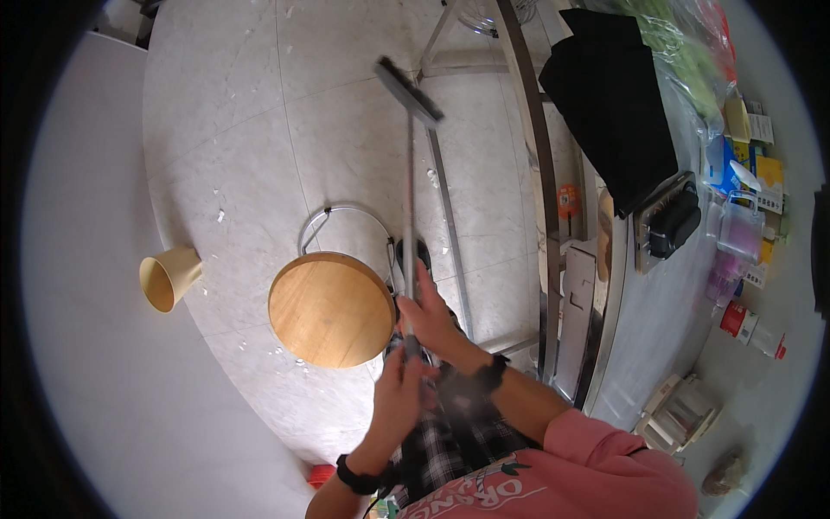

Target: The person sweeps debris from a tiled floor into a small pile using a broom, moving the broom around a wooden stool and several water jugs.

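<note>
A long-handled floor brush (410, 97) extends away from the person, its grey head with dark bristles raised at the far end of a thin pole and slightly blurred. My right hand (433, 318) grips the pole partway along. Closer to the body, my left hand (399, 396) is closed around the grey end of the handle. White scraps (220, 215) lie scattered on the tiled floor. Left of the hands stands a round wooden-topped stool (331, 310) with a metal ring at its base.
A cream waste bin (170, 279) stands by the wall at left. Along the right runs a metal-framed table (639, 337) bearing a black cloth (609, 110), a phone-like device (668, 224), boxes and bottles. Its lower metal bars (447, 227) cross the floor beside the brush.
</note>
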### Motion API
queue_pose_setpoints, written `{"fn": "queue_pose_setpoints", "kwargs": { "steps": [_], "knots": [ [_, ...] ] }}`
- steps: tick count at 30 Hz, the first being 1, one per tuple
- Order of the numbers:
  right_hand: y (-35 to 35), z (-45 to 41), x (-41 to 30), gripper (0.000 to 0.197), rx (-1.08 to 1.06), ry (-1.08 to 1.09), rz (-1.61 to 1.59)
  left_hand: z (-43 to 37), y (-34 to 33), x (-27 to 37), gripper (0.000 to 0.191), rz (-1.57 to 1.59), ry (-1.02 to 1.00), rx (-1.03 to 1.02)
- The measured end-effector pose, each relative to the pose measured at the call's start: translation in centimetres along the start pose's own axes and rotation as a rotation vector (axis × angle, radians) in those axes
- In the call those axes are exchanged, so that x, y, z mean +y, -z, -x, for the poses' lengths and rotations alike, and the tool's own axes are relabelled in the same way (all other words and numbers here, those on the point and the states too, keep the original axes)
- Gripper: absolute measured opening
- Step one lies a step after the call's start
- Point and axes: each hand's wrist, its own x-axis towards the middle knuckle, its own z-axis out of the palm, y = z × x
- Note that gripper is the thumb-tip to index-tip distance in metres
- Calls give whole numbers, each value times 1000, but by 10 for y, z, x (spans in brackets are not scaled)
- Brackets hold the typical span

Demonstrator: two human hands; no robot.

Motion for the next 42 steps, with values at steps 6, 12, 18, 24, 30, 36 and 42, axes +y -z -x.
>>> {"fn": "queue_pose_setpoints", "kwargs": {
  "steps": [6,12,18,24,30,36,42],
  "knots": [
    [-2,-154,15,58,-104,186,465,-132,-6,41,25,299,-191,80],
    [20,-228,-16,49,-322,-269,717,-203,-24,67,24,305,-106,112],
    [27,-220,-10,71,-296,-470,1215,-211,-33,25,20,46,-99,93],
    [30,-176,11,73,-304,-561,1115,-184,-31,-13,20,-56,-136,115],
    [20,-119,21,74,-264,-587,962,-168,-9,-80,18,-215,-231,166],
    [24,-59,42,80,-258,-671,522,-84,2,-63,30,-642,-133,130],
    [-7,10,50,60,-120,-135,230,25,15,5,32,-291,119,5]
  ]
}}
